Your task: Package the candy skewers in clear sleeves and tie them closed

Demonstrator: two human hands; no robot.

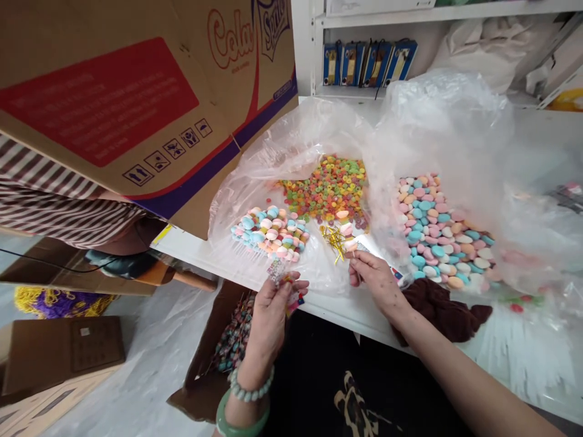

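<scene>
left hand's (268, 325) strip (279, 274), right hand (376, 280), three candy-like piles (325, 188)

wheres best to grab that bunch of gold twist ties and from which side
Probably by the middle of the gold twist ties, pinched from above by the right hand, the nearer one, coming from the lower right. They lie in a loose, splayed bunch on the plastic sheet, so the middle should gather most strands, and coming from above stays clear of the pastel candies beside them.
</scene>
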